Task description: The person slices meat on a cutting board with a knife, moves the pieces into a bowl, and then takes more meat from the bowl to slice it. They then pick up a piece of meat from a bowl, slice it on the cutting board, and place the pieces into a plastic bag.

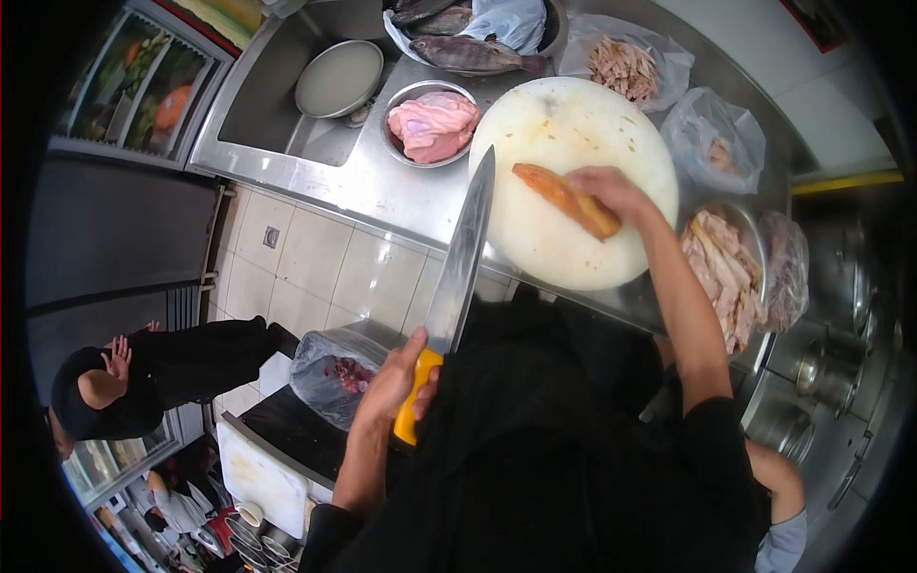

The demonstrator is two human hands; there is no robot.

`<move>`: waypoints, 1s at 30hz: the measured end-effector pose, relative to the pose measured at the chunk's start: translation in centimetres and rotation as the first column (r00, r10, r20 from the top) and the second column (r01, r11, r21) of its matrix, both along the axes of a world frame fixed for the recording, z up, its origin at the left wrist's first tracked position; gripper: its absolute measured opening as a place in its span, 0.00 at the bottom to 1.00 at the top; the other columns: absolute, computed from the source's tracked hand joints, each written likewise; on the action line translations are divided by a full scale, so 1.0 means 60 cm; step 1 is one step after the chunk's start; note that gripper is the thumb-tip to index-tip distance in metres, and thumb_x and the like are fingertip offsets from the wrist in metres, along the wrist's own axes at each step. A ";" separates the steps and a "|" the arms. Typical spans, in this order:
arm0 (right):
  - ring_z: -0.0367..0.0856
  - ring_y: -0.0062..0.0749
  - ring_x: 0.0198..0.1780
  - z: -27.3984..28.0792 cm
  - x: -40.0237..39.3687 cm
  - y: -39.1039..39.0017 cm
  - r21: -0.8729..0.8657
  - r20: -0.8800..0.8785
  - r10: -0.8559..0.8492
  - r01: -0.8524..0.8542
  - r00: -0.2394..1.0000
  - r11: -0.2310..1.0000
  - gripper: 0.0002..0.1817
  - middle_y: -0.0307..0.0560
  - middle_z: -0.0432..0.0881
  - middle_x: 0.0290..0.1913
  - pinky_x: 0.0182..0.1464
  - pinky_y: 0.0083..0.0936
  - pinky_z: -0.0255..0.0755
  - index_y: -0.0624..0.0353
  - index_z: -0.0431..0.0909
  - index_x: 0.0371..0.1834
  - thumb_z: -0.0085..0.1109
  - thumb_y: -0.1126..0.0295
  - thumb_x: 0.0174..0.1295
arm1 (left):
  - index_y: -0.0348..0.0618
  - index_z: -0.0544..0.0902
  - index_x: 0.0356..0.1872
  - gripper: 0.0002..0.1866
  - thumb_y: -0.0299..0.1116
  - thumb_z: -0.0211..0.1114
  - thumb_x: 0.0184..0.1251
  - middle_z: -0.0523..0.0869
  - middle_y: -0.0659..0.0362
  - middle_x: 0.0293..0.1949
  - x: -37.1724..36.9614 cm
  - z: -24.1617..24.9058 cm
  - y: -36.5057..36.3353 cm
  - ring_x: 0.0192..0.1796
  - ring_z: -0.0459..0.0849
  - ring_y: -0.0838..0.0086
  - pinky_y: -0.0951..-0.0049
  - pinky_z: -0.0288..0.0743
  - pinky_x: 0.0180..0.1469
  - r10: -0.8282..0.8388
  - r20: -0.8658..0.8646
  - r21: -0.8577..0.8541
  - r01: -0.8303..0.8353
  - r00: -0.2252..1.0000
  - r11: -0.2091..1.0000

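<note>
My left hand (391,385) is closed round the yellow handle of a large kitchen knife (457,263). The blade points up and away, its tip just over the near-left rim of a round white cutting board (564,110). On that board lies a long orange-brown slab of food (551,191), which looks like cooked meat. My right hand (613,194) grips its right part from above, so some of the fingers are hidden. Small crumbs are scattered on the board's far side. The knife blade does not touch the slab.
Left of the board stands a bowl of raw pink meat (435,126). Beyond it are whole fish (468,54) and a sink with a basin (339,79). Bags and a tray of meat strips (721,272) lie right. A lined bin (334,377) and a person (143,377) are left.
</note>
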State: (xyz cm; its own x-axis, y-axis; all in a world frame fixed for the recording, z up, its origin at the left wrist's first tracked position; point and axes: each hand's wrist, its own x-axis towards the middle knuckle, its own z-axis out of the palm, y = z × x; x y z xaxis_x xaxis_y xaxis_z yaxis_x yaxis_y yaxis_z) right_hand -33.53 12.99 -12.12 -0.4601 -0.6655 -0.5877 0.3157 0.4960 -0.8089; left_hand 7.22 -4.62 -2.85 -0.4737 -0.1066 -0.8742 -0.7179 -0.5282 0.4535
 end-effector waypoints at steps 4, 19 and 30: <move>0.86 0.27 0.47 0.017 0.031 -0.003 -0.029 -0.331 0.129 -0.147 0.935 0.989 0.30 0.47 0.89 0.50 0.55 0.24 0.80 0.67 0.81 0.62 0.78 0.73 0.54 | 0.43 0.73 0.28 0.38 0.74 0.50 0.74 0.68 0.65 0.13 0.002 0.001 0.001 0.10 0.67 0.79 0.78 0.64 0.13 -0.007 0.022 -0.016 0.007 1.000 1.000; 0.82 0.44 0.51 0.034 0.143 -0.014 0.097 -0.944 0.149 -0.184 0.294 0.978 0.19 0.45 0.86 0.49 0.55 0.40 0.76 0.53 0.88 0.51 0.75 0.72 0.53 | 0.41 0.72 0.28 0.38 0.73 0.49 0.76 0.67 0.65 0.13 0.012 -0.007 0.000 0.11 0.67 0.78 0.77 0.64 0.14 -0.002 -0.016 -0.050 0.002 1.000 0.999; 0.82 0.40 0.47 -0.007 0.176 -0.033 0.011 -0.988 0.032 -0.143 0.151 0.990 0.15 0.42 0.87 0.48 0.49 0.39 0.74 0.51 0.89 0.51 0.71 0.63 0.62 | 0.41 0.72 0.26 0.39 0.73 0.49 0.76 0.67 0.65 0.13 -0.001 -0.012 0.004 0.10 0.67 0.78 0.76 0.63 0.13 -0.059 0.006 -0.038 0.059 0.998 0.998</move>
State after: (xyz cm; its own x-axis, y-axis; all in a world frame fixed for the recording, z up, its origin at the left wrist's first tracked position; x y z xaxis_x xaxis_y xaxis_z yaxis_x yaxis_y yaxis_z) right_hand -23.00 11.01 -12.54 -0.5493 -0.7556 0.3568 -0.8143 0.3883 -0.4314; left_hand 7.16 -4.40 -3.55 -0.4763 -0.1118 -0.8721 -0.7493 -0.4675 0.4691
